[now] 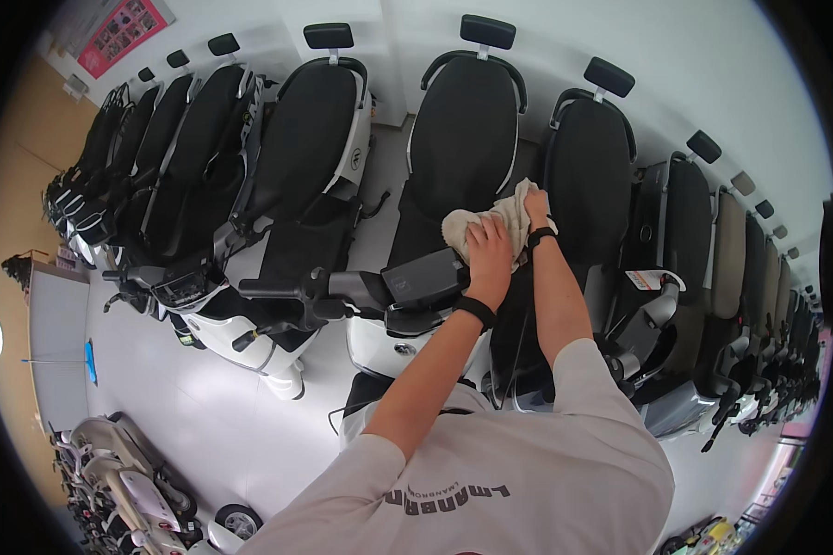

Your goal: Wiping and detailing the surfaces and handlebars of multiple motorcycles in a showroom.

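A beige terry cloth (pixel 510 214) is bunched over the right side of a scooter's handlebar, hiding that grip. My left hand (pixel 487 253) presses and grips the cloth from above, fingers bent over it, just right of the dark display (pixel 427 277). Farther right, my right hand (pixel 536 207) clutches the cloth's other end. The handlebar's left grip (pixel 271 288) sticks out uncovered. Behind the bar is this scooter's black seat (pixel 465 132) with a padded backrest (pixel 488 32). Its white front panel (pixel 375 347) shows below the display.
A scooter with a white front (pixel 229 340) stands close on the left. On the right, another black seat (pixel 589 173) and a handlebar with a hanging tag (pixel 649 279) are close to my right arm. More scooters (pixel 121 479) stand at lower left. A white wall (pixel 666 41) runs behind the row.
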